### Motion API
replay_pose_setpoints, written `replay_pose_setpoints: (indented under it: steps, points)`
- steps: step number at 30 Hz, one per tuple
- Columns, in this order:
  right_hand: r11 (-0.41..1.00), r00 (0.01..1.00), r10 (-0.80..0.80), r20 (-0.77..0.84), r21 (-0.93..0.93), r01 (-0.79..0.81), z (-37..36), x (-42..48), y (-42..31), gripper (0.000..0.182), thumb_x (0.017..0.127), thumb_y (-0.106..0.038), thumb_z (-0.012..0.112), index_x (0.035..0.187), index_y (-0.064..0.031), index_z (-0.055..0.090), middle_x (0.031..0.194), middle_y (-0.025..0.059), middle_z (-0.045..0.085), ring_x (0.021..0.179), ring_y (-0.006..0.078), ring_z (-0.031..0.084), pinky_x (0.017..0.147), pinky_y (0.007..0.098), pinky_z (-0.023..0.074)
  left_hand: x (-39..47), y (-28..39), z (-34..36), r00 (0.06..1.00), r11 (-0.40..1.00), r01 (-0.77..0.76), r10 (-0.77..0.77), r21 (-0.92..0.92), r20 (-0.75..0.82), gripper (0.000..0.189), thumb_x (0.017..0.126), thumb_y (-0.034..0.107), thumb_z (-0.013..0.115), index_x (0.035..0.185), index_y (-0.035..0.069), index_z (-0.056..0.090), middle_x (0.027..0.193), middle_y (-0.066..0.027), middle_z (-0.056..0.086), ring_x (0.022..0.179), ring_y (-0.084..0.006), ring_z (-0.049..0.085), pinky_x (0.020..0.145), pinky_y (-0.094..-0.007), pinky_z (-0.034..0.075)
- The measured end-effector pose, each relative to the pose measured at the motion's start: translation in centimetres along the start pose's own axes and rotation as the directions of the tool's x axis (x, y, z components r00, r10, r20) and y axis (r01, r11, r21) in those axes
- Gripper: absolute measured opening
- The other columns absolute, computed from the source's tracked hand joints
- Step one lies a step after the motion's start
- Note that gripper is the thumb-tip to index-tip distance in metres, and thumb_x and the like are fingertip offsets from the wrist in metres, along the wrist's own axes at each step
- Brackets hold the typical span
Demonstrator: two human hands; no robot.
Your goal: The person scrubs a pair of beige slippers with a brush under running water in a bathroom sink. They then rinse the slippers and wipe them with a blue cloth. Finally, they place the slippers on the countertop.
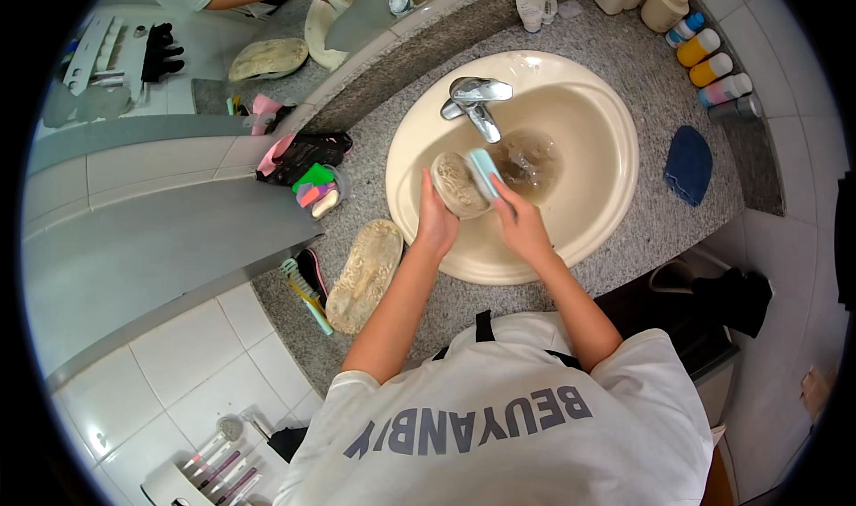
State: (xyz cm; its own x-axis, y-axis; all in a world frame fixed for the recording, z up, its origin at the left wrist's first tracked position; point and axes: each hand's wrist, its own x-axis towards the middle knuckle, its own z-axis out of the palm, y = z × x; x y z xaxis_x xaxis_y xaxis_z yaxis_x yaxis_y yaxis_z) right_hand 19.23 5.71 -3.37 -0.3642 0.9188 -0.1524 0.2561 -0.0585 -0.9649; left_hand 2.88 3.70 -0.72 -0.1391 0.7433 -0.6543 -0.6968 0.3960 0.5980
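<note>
My left hand (436,222) grips a beige slipper (457,184) above the left side of the oval cream sink (618,218). Its stained, raised-pattern sole faces up and right. In my right hand (521,228) is a light-blue scrubbing brush (483,168), held against the sole's right side; the bristles are blurred. Just beyond both hands stands a chrome faucet (478,98). Brownish, rippling water (528,161) lies in the basin below its spout. A matching slipper (364,275) rests sole up on the granite counter, left of the sink.
Left on the counter are a cup of colourful sponges (317,192), a black pouch (311,155) and a comb (301,282). A mirror (194,51) rises behind. Several bottles (710,69) line the right wall, near a blue cloth (689,165). White tubes (530,4) stand at the back.
</note>
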Motion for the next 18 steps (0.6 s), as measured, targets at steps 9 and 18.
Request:
replay_pose_setpoints:
  steps: [9,18]
  points:
    - [0.778,0.965,0.223,-0.138,-0.571,-0.261,-1.2,5.4,15.4,0.04,0.093,-0.014,0.052,0.133,-0.0147,0.056,0.088,0.0201,0.069,0.076,0.0393,0.065,0.069,0.0491,0.0508,0.2,0.4,-1.9,0.997,0.996,-0.024,0.031,0.086,-0.076,0.07,0.1,0.061,0.019,0.15,0.013,0.028,0.152,-0.0097,0.034,0.141,-0.027,0.031,0.114,-0.0469,0.024]
    - [0.989,0.999,-0.036,0.022,0.144,0.032,2.7,-1.7,4.4,0.042,0.1,-0.012,0.047,0.14,-0.0202,0.051,0.074,0.0037,0.059,0.057,0.0107,0.046,0.061,0.027,0.0445,0.0,0.8,-2.2,0.98,0.996,-0.035,0.049,0.078,-0.191,0.071,0.101,0.058,0.02,0.147,0.004,0.029,0.149,-0.0138,0.036,0.139,-0.0254,0.033,0.115,-0.0396,0.027]
